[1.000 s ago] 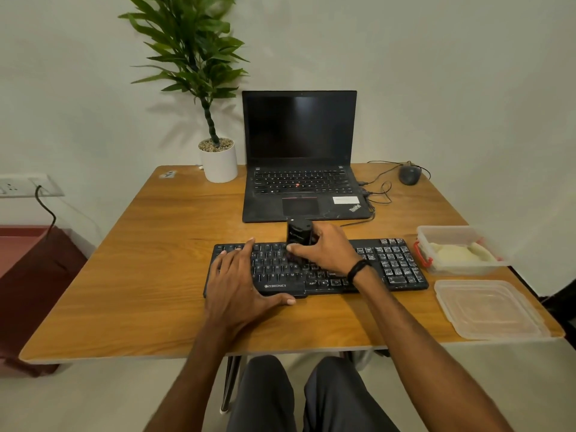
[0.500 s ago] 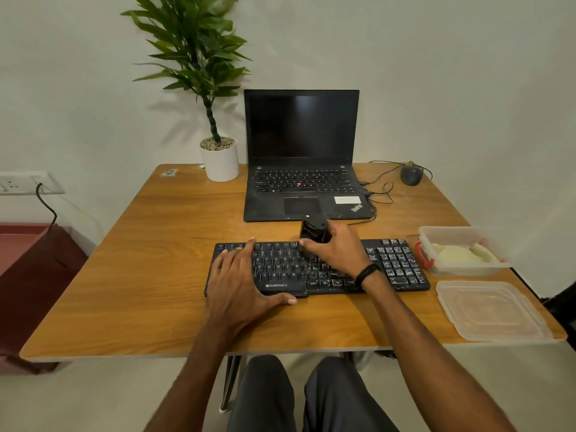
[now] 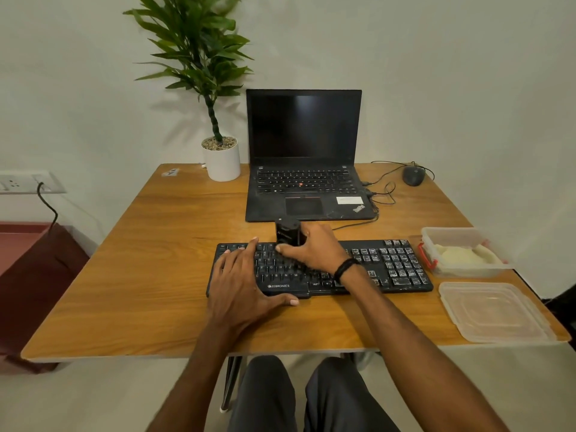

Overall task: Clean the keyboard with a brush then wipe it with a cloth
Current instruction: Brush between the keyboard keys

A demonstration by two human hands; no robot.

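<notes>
Gripping squat black brush (image 3: 288, 233) in right hand (image 3: 314, 251) on top rows of black plastic keyboard (image 3: 389, 269), pinning it under flat left hand (image 3: 246, 279), risking dust flicked onto black laptop (image 3: 304, 182) by hard strokes.

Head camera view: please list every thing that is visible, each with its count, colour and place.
table: one, brown wood, middle of view
keyboard: one, black, near middle of table
brush: one, black, on keyboard's far edge
laptop: one, black, open, behind keyboard
mouse: one, dark, far right corner
plant: one, green in white pot, left of laptop
box: one, clear with red clasp, right of keyboard
cloth: one, pale, inside box
lid: one, clear, near right corner
socket: one, white, left wall
left hand: one, flat on keyboard's left part
right hand: one, grips brush; black band on wrist
</notes>
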